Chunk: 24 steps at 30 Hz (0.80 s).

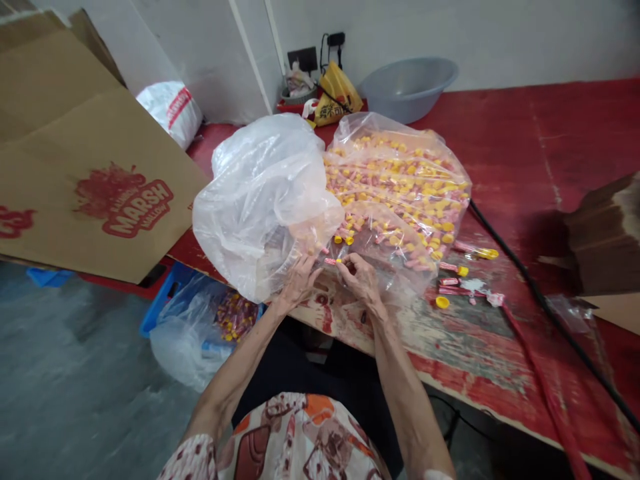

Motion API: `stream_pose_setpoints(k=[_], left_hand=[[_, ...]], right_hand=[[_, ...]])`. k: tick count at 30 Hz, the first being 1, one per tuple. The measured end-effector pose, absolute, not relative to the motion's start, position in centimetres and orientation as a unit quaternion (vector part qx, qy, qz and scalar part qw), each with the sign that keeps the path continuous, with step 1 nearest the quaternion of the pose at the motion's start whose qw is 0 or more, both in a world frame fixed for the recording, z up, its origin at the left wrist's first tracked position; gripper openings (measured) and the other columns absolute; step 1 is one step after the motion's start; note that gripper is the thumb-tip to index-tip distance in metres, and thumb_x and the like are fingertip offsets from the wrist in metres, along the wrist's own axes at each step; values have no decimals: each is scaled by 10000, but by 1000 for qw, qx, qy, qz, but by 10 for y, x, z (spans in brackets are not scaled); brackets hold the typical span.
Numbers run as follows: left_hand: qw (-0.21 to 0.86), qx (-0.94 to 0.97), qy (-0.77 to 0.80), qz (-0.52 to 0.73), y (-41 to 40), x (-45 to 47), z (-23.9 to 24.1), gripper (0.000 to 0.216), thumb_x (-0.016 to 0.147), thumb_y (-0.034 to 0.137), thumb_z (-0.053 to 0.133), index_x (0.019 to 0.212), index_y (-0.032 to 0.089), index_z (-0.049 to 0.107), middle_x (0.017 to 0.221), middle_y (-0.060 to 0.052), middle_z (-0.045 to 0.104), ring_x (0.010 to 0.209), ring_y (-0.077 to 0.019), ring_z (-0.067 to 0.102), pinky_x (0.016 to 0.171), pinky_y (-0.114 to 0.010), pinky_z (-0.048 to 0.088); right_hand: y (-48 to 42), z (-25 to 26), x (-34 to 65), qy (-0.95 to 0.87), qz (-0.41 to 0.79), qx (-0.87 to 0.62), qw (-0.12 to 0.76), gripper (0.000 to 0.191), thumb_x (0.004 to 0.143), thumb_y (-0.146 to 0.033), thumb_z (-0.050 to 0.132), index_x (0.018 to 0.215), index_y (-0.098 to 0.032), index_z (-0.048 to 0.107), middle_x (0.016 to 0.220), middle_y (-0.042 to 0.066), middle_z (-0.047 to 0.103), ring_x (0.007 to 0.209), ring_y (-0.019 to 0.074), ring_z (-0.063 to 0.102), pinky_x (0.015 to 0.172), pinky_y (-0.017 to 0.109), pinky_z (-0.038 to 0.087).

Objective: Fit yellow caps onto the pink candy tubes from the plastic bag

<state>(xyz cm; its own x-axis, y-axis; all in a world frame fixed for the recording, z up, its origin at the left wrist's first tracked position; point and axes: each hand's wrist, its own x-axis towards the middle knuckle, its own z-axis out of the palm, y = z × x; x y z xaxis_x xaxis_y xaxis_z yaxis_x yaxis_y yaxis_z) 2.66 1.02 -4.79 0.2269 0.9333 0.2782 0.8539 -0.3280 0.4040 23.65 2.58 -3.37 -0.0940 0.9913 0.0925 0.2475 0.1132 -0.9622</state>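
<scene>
In front of me, at the table's edge, my right hand (361, 279) pinches a small pink-and-white striped tube with a yellow cap (331, 261). Just to its left, my left hand (301, 277) has its fingers stretched out at the edge of a cloudy plastic bag (265, 193); I see nothing held in them. Another little pink piece lies by the left fingertips. Behind the right hand, a large clear bag (400, 193) bulges with many such yellow-capped tubes, some showing at its mouth.
Loose tubes and a yellow cap (443, 303) lie right on the worn red table (500, 133). A black cable (525, 273) crosses there. A printed carton (95, 153) leans at left, above a blue crate (163, 303). A grey basin (407, 90) stands behind; brown cardboard (607, 240) is at right.
</scene>
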Motion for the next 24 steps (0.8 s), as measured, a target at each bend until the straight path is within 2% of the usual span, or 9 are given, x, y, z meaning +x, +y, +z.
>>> stream_pose_setpoints(k=[3, 8, 12, 16, 20, 24], left_hand=[[67, 798, 567, 196, 7, 19, -40, 161, 1037, 234, 616, 1190, 223, 663, 1176, -89, 707, 1125, -248, 677, 999, -393, 577], [109, 804, 546, 207, 2, 16, -35, 257, 1042, 293, 622, 1287, 244, 679, 1302, -103, 697, 1202, -255, 682, 1045, -412, 576], [218, 744, 559, 294, -2, 14, -34, 258, 1051, 359, 598, 1262, 244, 690, 1245, -72, 742, 1131, -221, 725, 986, -359, 596], [287, 678, 584, 343, -4, 14, -28, 281, 1014, 469, 649, 1131, 219, 702, 1110, -53, 765, 1006, -199, 741, 895, -313, 599], [274, 692, 588, 315, -6, 22, -24, 252, 996, 468, 683, 1049, 221, 687, 1013, -45, 755, 921, -189, 730, 842, -291, 577], [223, 739, 590, 236, -3, 38, -25, 158, 1024, 368, 640, 1097, 229, 654, 961, -53, 734, 886, -214, 724, 787, -288, 535]], right_hand=[[26, -30, 238, -574, 447, -510, 458, 310, 888, -532, 600, 774, -243, 594, 714, -20, 629, 654, 153, 556, 665, 279, 438], [23, -24, 238, -614, 470, -487, 406, 293, 900, -479, 604, 731, -242, 569, 644, -46, 563, 616, 140, 496, 630, 267, 401], [22, -27, 235, -641, 475, -452, 399, 301, 943, -473, 596, 763, -233, 614, 708, -26, 614, 657, 148, 535, 669, 272, 441], [23, -40, 232, -702, 438, -410, 384, 290, 996, -444, 587, 842, -234, 714, 932, 36, 692, 847, 188, 643, 815, 309, 508], [24, -53, 230, -740, 390, -410, 365, 303, 1043, -358, 521, 890, -231, 749, 1005, 65, 684, 885, 192, 653, 826, 312, 512], [26, -60, 233, -694, 328, -488, 416, 302, 1047, -325, 475, 935, -221, 736, 986, 81, 701, 885, 210, 648, 824, 328, 499]])
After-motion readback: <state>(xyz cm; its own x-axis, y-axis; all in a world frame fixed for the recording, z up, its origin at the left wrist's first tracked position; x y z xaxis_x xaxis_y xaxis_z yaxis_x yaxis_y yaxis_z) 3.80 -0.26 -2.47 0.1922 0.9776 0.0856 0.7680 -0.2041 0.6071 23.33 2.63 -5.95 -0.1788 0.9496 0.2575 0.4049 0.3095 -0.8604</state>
